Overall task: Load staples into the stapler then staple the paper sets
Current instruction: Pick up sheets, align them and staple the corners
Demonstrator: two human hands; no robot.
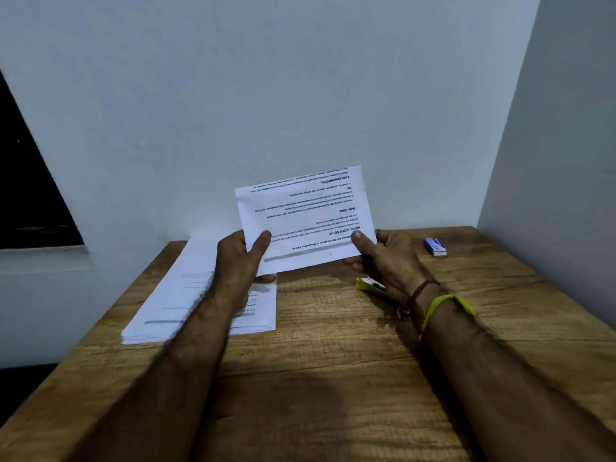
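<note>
Currently your paper set point(305, 216) is lifted off the worktop point(333, 361), held between both hands, print upside down to you.

Risk: the sheets may slip out of line before stapling; only the near corners are pinched, far edge unsupported.

Risk: your right forearm hangs over the yellow stapler point(368, 284); lowering it could knock the stapler.

Left hand point(240, 258): thumb on top, fingers point(266, 279) curled beneath, gripping the left corner.

Right hand point(388, 258): thumb over the right corner, fingers under.

Staple box point(435, 247) lies well apart at far right; paper stack point(186, 295) at left.
</note>
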